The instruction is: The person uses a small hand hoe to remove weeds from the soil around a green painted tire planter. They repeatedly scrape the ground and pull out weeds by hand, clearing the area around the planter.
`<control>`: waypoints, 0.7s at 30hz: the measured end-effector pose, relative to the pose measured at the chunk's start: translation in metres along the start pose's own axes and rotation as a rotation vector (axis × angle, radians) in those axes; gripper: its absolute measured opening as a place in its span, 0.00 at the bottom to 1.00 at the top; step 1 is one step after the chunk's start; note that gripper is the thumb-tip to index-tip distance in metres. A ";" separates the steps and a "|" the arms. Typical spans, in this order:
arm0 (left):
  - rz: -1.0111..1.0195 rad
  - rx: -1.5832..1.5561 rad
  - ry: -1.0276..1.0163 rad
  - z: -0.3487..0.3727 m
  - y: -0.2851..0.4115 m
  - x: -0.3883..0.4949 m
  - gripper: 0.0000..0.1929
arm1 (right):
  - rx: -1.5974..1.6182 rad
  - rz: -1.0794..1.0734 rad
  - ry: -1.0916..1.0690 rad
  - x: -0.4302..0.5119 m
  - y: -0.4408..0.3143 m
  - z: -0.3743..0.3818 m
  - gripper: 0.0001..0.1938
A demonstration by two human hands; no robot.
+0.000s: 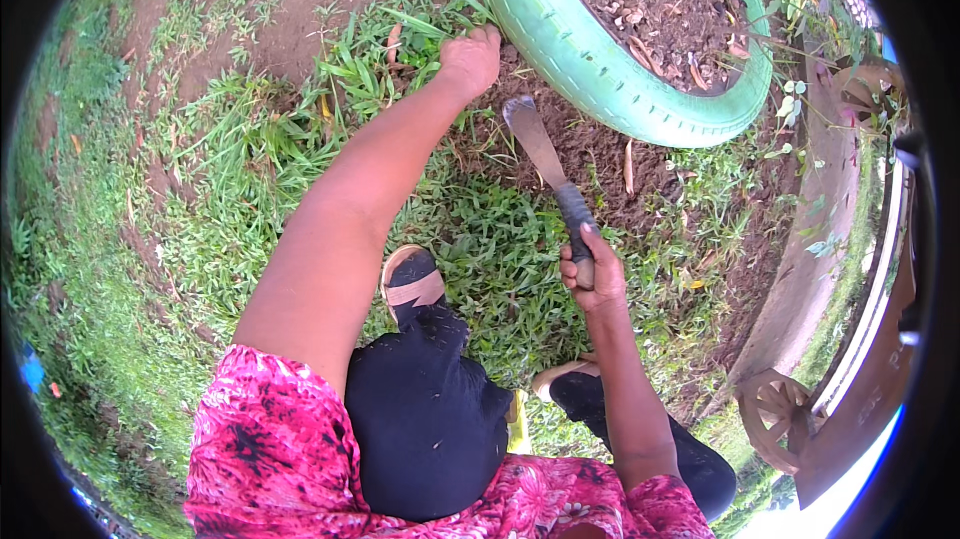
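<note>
My right hand grips a short machete-like blade by its dark wrapped handle. The worn metal blade points away from me, its blunt, rounded tip over bare soil. Further forward, my left hand is closed low at a clump of long grass blades, right beside a green-painted tire. Its fingertips are partly hidden. The tire lies on the ground around soil with dry leaf litter and some plants. Loosened dark soil borders the tire on my side.
Grass covers the ground around my sandalled foot. A worn dirt patch lies ahead on the left. Along the right run a pale concrete strip and a brown wheel-shaped structure. Leafy stems overhang the tire's right side.
</note>
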State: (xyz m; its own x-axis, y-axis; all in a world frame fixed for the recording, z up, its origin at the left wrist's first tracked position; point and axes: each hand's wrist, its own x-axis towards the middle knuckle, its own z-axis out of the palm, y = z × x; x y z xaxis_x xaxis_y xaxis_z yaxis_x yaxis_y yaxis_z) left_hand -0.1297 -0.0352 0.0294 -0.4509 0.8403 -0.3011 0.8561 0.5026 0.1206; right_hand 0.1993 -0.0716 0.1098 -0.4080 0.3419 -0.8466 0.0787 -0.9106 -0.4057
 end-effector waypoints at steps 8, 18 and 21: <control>-0.035 -0.098 -0.066 -0.012 -0.012 -0.012 0.16 | -0.031 0.101 0.276 0.002 -0.024 0.057 0.16; -0.057 -0.048 -0.211 -0.024 -0.060 -0.046 0.13 | -1.272 -0.793 0.281 0.050 -0.010 0.067 0.21; -0.033 0.056 -0.254 -0.036 -0.068 -0.059 0.14 | -1.084 -0.665 0.201 0.021 -0.008 0.058 0.18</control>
State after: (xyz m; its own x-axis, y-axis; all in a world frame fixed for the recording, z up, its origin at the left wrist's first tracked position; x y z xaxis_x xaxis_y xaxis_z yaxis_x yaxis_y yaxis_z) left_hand -0.1706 -0.1120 0.0730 -0.4073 0.7419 -0.5327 0.8577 0.5111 0.0560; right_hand 0.1375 -0.0708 0.1154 -0.5180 0.7698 -0.3730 0.6478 0.0682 -0.7587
